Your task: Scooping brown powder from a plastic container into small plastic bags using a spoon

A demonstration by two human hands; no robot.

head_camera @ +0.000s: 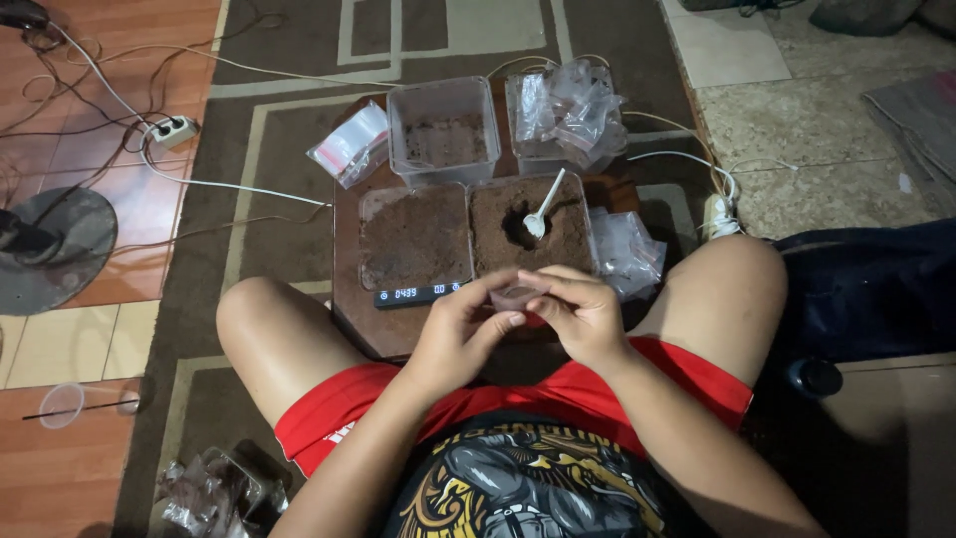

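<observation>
You sat cross-legged on the patterned brown rug (299, 130) with both hands meeting just above your lap, at the near edge of a low wooden board (349, 299). Your left hand (453, 339) and your right hand (583, 314) were drawn close together, fingertips pinching a small clear plastic bag (516, 296) between them; the thumb and forefinger of each hand gripped its top edge, and the bag hung between your palms. Whether anything was inside it could not be told.

Just beyond your hands, on the board, sat a digital scale (418, 293) with a lit display, carrying a clear tub of brown powder (413, 237). To its right, touching it, stood a second tub of the same brown powder (533, 224), with a white plastic spoon (543, 207) resting in a hollow dug into the surface. Farther away stood a nearly empty clear container (443, 130) with a thin brown layer at the bottom, and to its right another container stuffed with crumpled clear bags (570, 115).

A bundle of zip bags with red strips (349, 147) lay to the far left of the board, and more loose clear bags (629, 254) lay by your right knee. A power strip (171, 130) with white cables lay on the floor at the far left, near a fan base (50, 249).
</observation>
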